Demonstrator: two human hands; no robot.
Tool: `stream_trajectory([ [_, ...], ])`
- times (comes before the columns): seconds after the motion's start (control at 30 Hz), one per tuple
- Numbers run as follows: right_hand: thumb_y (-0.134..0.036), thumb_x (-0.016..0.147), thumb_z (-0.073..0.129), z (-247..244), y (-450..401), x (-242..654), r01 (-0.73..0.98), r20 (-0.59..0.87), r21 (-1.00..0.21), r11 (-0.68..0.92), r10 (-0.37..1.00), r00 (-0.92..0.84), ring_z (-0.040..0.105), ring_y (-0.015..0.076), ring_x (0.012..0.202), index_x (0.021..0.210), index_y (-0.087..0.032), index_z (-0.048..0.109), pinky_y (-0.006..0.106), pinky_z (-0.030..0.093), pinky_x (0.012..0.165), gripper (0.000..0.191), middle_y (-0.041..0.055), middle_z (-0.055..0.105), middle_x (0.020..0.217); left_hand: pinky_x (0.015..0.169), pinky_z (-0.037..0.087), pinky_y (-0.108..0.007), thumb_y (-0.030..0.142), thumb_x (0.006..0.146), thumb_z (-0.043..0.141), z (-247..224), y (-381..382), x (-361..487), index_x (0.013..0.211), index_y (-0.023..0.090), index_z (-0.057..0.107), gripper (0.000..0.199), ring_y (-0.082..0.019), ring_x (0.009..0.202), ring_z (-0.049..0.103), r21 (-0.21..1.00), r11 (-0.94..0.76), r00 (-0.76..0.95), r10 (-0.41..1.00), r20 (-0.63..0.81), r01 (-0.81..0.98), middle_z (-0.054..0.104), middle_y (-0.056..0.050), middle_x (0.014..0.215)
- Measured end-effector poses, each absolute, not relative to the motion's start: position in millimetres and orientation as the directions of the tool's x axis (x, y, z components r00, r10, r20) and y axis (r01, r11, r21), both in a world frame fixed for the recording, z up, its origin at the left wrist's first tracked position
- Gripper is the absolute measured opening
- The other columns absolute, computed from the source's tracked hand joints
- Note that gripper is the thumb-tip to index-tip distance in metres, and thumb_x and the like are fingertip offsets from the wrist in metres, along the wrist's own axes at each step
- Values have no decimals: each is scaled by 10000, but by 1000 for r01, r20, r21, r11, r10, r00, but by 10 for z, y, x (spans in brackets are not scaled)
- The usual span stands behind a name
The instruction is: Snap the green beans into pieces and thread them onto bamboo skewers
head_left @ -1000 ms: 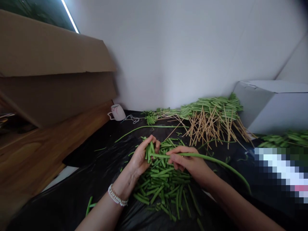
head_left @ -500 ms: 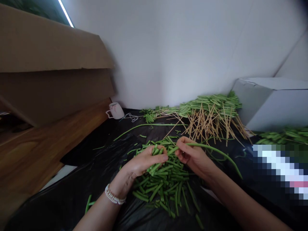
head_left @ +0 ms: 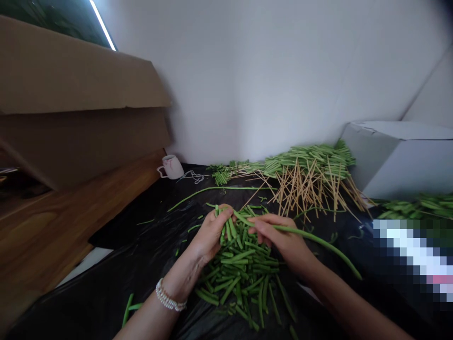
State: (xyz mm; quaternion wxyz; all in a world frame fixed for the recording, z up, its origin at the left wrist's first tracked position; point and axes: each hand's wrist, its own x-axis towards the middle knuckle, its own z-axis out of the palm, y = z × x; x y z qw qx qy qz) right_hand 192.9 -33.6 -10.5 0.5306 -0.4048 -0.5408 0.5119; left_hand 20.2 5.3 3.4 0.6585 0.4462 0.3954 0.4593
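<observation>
Gathering a bunch of cut green beans [head_left: 226, 231] in my left hand [head_left: 211, 234], fingers curled part-way closed around them, the short pieces standing nearly upright above my grip. A pearl bracelet [head_left: 170, 296] sat on that wrist. My right hand [head_left: 272, 234] was just beside the left, nearly closed, pinching a long green bean [head_left: 318, 243] between thumb and fingers. One end of the bean poked out toward the bunch; the rest curved away to the right and down, its far tip over the black plastic sheet [head_left: 116, 264].

Directly below both hands lay a loose heap of cut beans [head_left: 244, 278] on the sheet. Farther back, a long loose bean [head_left: 219, 188] lay across the plastic. Beyond it stood a crossed pile of thin wooden sticks [head_left: 311, 189], with a bank of bundled beans [head_left: 307, 158] behind, against the wall. More beans [head_left: 417, 205] lay at the right edge of view, in front of a white box [head_left: 399, 160]. A white mug [head_left: 171, 167] and a tangle of white string [head_left: 193, 177] sat at the back of the sheet. On my left were a wooden surface [head_left: 53, 226] and a large cardboard box [head_left: 81, 94].
</observation>
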Motion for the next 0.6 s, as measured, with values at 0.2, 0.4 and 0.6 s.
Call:
stream_trajectory([
  [0.2, -358, 814, 699, -96, -445, 1823, -72, 162, -986, 149, 954, -253, 597, 131, 595, 1020, -260, 765, 267, 460, 559, 238, 23, 735, 774, 408, 308, -163, 391, 707, 763, 19, 116, 185, 713, 167, 505, 341, -45, 445, 379, 933, 134, 146, 985, -89, -335, 507, 64, 601],
  [0.4, -433, 785, 728, -129, -313, 1957, -376, 61, -926, -37, 968, -245, 508, 78, 480, 834, -196, 719, 198, 333, 436, 242, -7, 661, 610, 407, 274, -153, 393, 701, 787, 75, 34, 129, 709, 158, 528, 349, -39, 441, 365, 929, 306, 440, 878, -190, -208, 455, 69, 552],
  [0.6, -426, 734, 781, -84, -314, 1969, -378, -1, -920, -104, 965, -264, 492, 68, 453, 742, -187, 616, 190, 325, 435, 291, -33, 619, 549, 434, 319, -184, 404, 652, 823, 78, -46, 78, 776, 150, 622, 347, -71, 494, 441, 952, 305, 647, 729, -221, -18, 562, 14, 626],
])
